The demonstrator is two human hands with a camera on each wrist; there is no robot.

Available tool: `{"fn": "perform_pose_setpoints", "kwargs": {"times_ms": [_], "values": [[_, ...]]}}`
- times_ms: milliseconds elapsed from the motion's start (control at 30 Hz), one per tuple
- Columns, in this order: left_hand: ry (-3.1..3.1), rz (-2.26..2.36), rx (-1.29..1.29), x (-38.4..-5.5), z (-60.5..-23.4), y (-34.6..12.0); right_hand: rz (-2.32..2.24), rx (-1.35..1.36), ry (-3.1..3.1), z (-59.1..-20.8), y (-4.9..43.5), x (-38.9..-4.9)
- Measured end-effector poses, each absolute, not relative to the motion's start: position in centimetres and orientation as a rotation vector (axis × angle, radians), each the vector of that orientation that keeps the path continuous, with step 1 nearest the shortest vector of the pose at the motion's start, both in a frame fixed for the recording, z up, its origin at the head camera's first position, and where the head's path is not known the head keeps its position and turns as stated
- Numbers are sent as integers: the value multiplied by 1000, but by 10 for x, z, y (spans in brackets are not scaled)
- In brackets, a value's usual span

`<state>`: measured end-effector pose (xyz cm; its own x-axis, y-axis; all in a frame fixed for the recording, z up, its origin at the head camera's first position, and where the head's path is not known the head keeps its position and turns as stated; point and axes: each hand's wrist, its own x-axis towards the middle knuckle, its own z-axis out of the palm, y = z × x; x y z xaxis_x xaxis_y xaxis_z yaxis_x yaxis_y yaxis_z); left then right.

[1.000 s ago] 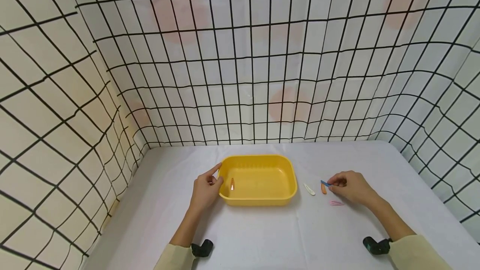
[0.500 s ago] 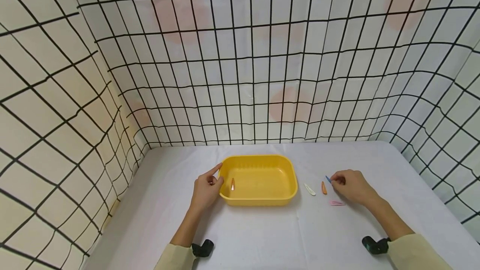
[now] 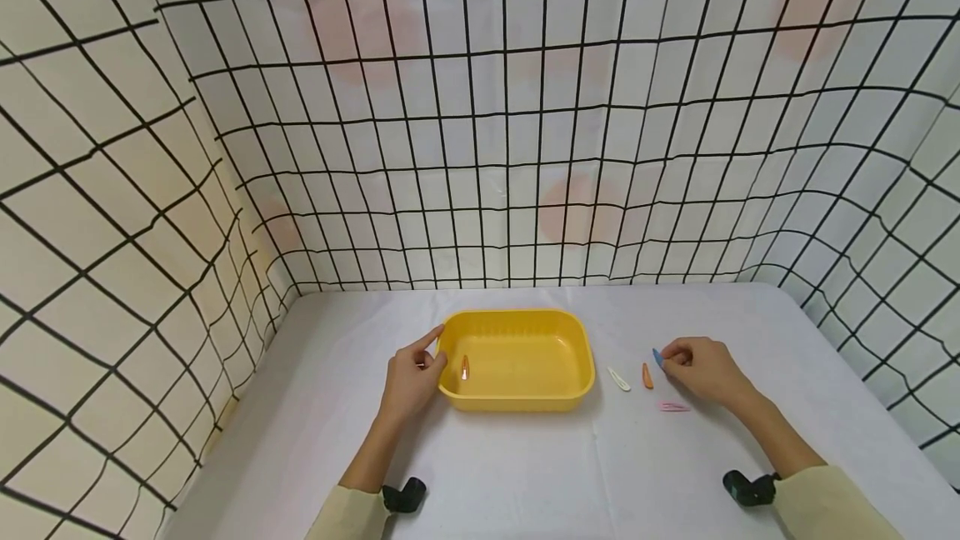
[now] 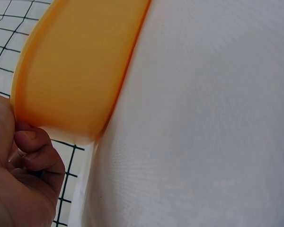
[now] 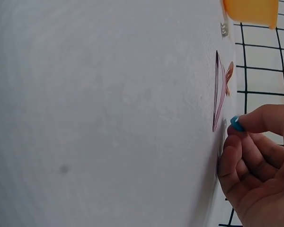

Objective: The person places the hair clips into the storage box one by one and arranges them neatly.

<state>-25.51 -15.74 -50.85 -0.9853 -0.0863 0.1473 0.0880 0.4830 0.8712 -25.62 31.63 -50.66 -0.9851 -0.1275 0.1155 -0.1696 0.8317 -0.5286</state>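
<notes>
A yellow plastic tray point(image 3: 517, 402) stands on the white cloth, with one orange hair clip point(image 3: 465, 368) lying inside near its left end. My left hand point(image 3: 411, 377) grips the tray's left end, thumb at the rim; the left wrist view shows other fingers curled against the outer wall. Between right thumb and fingertips I pinch a blue hair clip point(image 3: 657, 357), its rear part hidden by the right hand point(image 3: 701, 369). Close by on the cloth lie a white hair clip point(image 3: 618, 379), another orange hair clip point(image 3: 647, 376) and a pink hair clip point(image 3: 674, 407).
The white cloth point(image 3: 517, 473) covers the table. A black wire grid point(image 3: 502, 165) rises behind and along both sides. Dark wrist-worn devices sit at both cuffs, the left device point(image 3: 405, 495) and the right device point(image 3: 750, 488).
The blue hair clip has moved slightly right, off the orange clip, and turned in my right fingers so its broader face shows. My left hand and the tray stay in place.
</notes>
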Motion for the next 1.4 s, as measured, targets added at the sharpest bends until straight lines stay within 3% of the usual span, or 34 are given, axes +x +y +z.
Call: {"fn": "perform_pose_setpoints", "kwargs": {"times_ms": [567,1400], "values": [[-2556,-1516,-11,-256,-510,-157,1199,118,-2889,-494,310,-259],[-2502,-1587,12,-257,-509,-158,1632,128,-2804,-457,253,-262]]}}
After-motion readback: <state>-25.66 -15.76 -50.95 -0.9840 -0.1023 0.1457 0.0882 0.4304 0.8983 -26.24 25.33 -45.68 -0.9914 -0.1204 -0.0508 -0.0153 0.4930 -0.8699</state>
